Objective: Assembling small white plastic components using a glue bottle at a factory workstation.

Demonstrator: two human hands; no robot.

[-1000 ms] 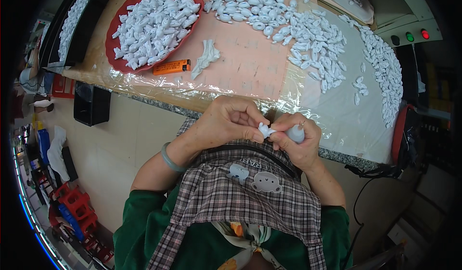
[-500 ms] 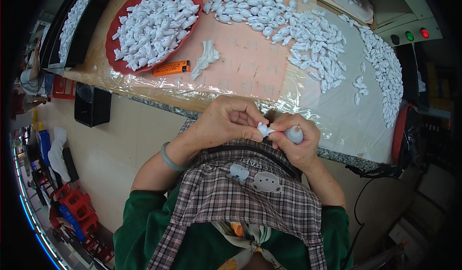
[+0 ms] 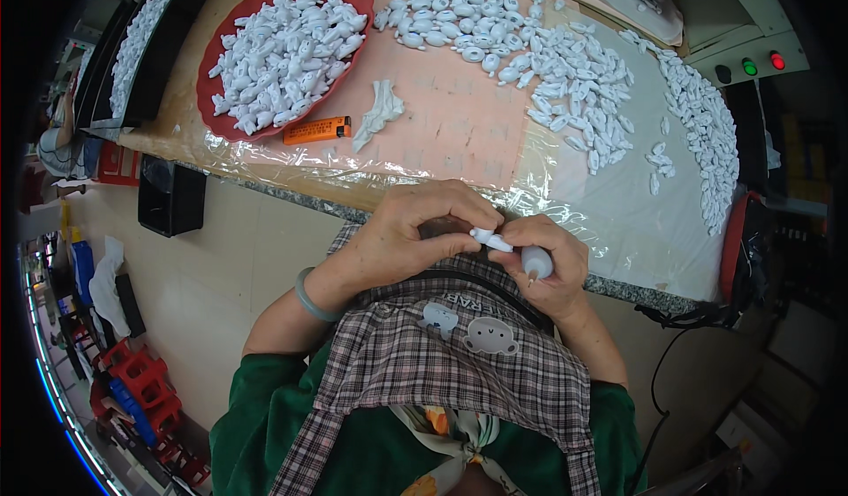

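Just in front of the table edge, my left hand (image 3: 422, 228) is closed, pinching a small white plastic figurine (image 3: 491, 239) between thumb and fingertips. The fingers of my right hand (image 3: 555, 266) meet it at the figurine's other end, also pinching. Tucked in my right hand is a small translucent squeeze bottle (image 3: 536, 261), its narrow brownish tip pointing down toward me. My fingers cover part of the figurine, so I cannot tell whether it is one piece or two pressed together.
A red scalloped bowl (image 3: 210, 63) heaped with white figurines stands at the far left. Beside it lie an orange lighter-like box (image 3: 316, 130) and a crumpled white cloth strip (image 3: 380, 114). Loose white parts (image 3: 583, 90) spread across the right. A black bin (image 3: 170, 197) stands below the table edge.
The squeeze bottle has swung round in my right hand, its tip turning from away to toward me. The white figurine has tilted, and more of it shows between my fingers.
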